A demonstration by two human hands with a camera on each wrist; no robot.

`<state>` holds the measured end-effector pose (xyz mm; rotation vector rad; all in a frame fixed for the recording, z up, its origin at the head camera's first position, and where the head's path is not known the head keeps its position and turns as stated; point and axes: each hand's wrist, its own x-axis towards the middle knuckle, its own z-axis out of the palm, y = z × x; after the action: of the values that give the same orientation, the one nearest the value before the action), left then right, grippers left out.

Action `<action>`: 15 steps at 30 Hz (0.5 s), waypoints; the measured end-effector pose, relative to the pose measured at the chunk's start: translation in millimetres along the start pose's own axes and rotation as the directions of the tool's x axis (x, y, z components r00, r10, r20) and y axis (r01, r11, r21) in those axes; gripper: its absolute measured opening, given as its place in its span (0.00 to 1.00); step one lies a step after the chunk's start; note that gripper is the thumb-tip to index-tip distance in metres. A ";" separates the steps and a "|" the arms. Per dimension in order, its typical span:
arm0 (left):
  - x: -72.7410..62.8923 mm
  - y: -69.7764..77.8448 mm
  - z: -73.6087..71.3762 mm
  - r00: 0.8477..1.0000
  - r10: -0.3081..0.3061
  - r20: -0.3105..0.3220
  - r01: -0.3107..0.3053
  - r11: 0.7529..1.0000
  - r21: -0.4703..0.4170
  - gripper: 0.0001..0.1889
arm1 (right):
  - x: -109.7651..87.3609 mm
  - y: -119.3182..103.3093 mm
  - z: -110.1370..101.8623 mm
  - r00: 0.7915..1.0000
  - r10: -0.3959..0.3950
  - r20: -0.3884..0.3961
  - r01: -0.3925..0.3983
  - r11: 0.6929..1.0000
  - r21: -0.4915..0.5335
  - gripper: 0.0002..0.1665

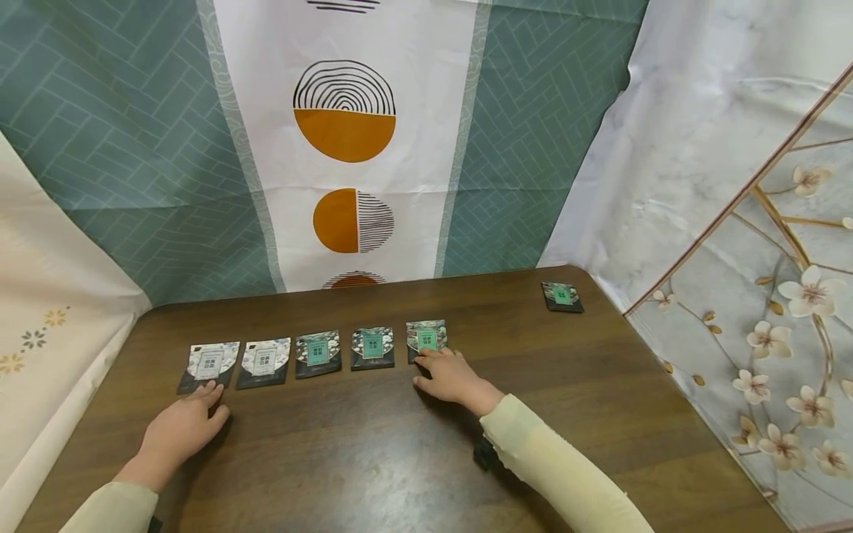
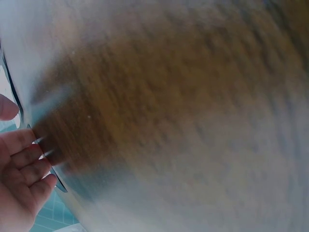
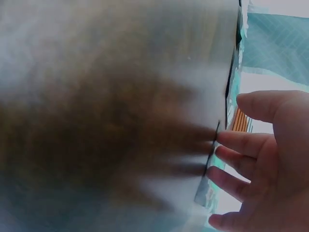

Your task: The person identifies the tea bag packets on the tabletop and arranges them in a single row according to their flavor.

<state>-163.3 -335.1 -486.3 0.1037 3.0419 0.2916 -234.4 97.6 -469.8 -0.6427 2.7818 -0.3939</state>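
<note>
Several flat square packets lie in a row across the brown table (image 1: 373, 459). At the left end, a packet with a pale label (image 1: 209, 363) has the fingertips of my left hand (image 1: 181, 426) resting on its near edge. The packet at the row's right end has a green label (image 1: 427, 337), and my right hand (image 1: 453, 376) touches its near part, covering a corner. In the right wrist view, the fingers of my right hand (image 3: 260, 159) are extended and spread at the packet edge (image 3: 207, 174). My left hand (image 2: 21, 169) shows its fingers loosely extended at the packet's edge.
Between the hands lie another pale-label packet (image 1: 263, 363) and two green-label packets (image 1: 318, 354) (image 1: 372, 348). One more green-label packet (image 1: 562, 297) lies apart at the far right corner. A patterned curtain (image 1: 360, 222) hangs behind the table, and a floral cloth (image 1: 753, 318) hangs on the right.
</note>
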 end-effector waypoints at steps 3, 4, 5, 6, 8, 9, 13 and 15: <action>0.3 -0.8 0.5 1.000 -0.001 0.001 0.001 1.000 -0.003 0.29 | 0.4 0.0 -5.5 1.000 -0.020 0.006 0.020 1.000 0.001 0.29; 0.6 -0.5 0.4 1.000 -0.002 0.000 0.002 1.000 -0.004 0.29 | 0.5 0.7 -7.7 1.000 -0.031 -0.002 0.031 0.999 0.011 0.28; 0.7 -0.6 0.4 1.000 -0.002 0.002 0.002 1.000 -0.005 0.29 | 0.8 2.0 -10.1 0.999 -0.046 -0.012 0.046 0.999 0.018 0.28; 0.7 -0.6 0.6 1.000 -0.005 0.005 0.005 1.000 -0.005 0.29 | 0.1 3.3 -13.4 0.998 -0.055 -0.019 0.056 0.998 0.029 0.27; 0.6 -1.3 1.4 1.000 -0.009 0.012 0.010 1.000 -0.008 0.29 | -1.8 7.8 -20.5 0.996 -0.073 -0.042 0.075 0.996 0.040 0.26; 0.6 -1.7 1.8 1.000 -0.011 0.014 0.011 1.000 -0.009 0.29 | -2.8 11.1 -24.1 0.996 -0.076 -0.053 0.078 0.996 0.043 0.26; 1.0 -2.5 2.2 1.000 -0.017 0.015 0.017 1.000 -0.010 0.29 | -8.7 31.9 -37.2 0.993 -0.065 -0.098 0.068 0.997 0.027 0.25; 1.3 -2.1 2.2 1.000 -0.019 0.010 0.020 1.000 -0.011 0.29 | -11.7 45.8 -43.1 0.989 -0.062 -0.134 0.065 0.998 0.015 0.24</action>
<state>-164.6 -336.7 -488.9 0.0745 3.0291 0.3055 -255.2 151.3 -442.0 -0.7271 2.8850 -0.4933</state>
